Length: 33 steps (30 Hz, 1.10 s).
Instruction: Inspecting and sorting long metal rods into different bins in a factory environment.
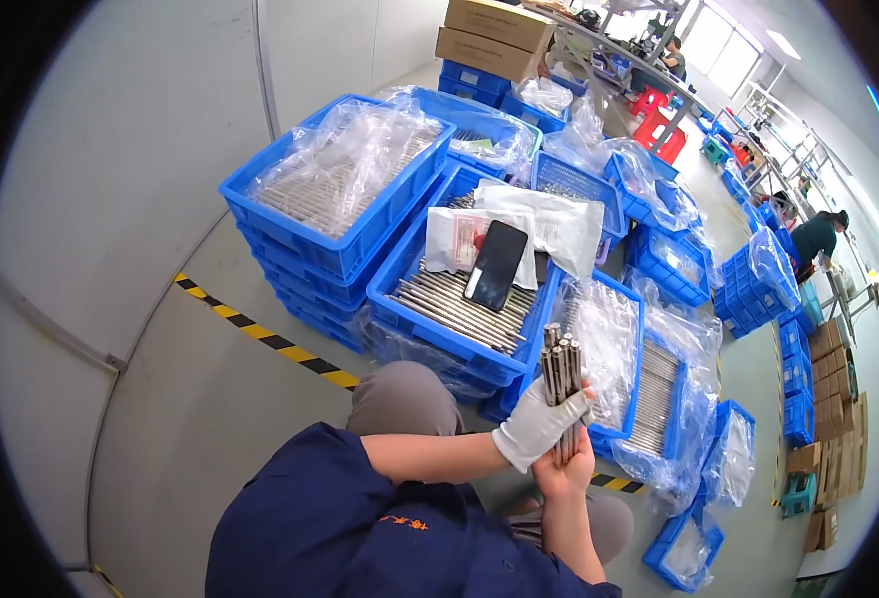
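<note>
A bundle of silvery metal rods [560, 364] stands nearly upright in front of me. My left hand [542, 423], in a white glove, is wrapped round its middle. Below it my bare right hand [566, 472] grips the lower part of the same bundle. Just beyond is a blue crate [430, 335] with many similar rods [459, 308] lying side by side. A black phone [496, 266] rests on the rods and partly on white plastic packets [564, 224].
Stacked blue crates [245, 207] with plastic-covered rods stand at the left. More crates [616, 394] with plastic film lie to the right. Cardboard boxes [489, 45] sit at the back. Yellow-black tape [270, 339] marks the floor. People [820, 239] work farther off.
</note>
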{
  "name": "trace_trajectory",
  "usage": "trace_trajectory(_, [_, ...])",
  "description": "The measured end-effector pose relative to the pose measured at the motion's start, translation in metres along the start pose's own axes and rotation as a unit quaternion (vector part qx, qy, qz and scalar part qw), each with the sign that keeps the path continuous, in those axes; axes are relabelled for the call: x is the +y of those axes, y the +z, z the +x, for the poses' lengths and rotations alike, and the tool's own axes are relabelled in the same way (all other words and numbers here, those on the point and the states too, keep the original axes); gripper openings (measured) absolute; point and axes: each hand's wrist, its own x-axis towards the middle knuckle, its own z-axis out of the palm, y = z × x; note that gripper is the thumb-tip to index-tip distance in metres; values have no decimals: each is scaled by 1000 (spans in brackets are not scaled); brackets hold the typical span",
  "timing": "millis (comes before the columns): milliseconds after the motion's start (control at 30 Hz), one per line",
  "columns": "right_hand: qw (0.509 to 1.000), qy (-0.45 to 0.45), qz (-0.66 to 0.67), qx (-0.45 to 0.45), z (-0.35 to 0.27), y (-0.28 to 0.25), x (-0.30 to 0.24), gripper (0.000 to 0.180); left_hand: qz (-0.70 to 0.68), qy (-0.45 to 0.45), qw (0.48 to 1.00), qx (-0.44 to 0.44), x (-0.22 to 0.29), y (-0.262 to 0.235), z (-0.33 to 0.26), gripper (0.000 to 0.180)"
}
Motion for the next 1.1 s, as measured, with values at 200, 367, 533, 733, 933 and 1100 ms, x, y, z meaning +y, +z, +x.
trace_trajectory(200, [967,-12,33,-253,4,-7,8,23,97,49,994,-32,-27,-6,-21,24])
trace_trajectory(367, [980,-43,-79,-175,17,-30,12,33,111,66,991,-46,-32,-13,-26,18])
trace_trajectory(533, [980,8,41,-195,18,-40,27,22,118,44,990,-61,-29,-23,-31,18])
trace_trajectory(733, [974,-21,31,-222,13,-30,30,23,186,0,982,-36,-36,-31,-21,22])
trace_trajectory(933, [944,-150,-278,-89,44,-9,12,21,181,-79,980,-34,35,-34,25,18])
trace_trajectory(1100, [805,-262,-532,-18,97,22,-31,20,530,17,847,26,145,-57,130,26])
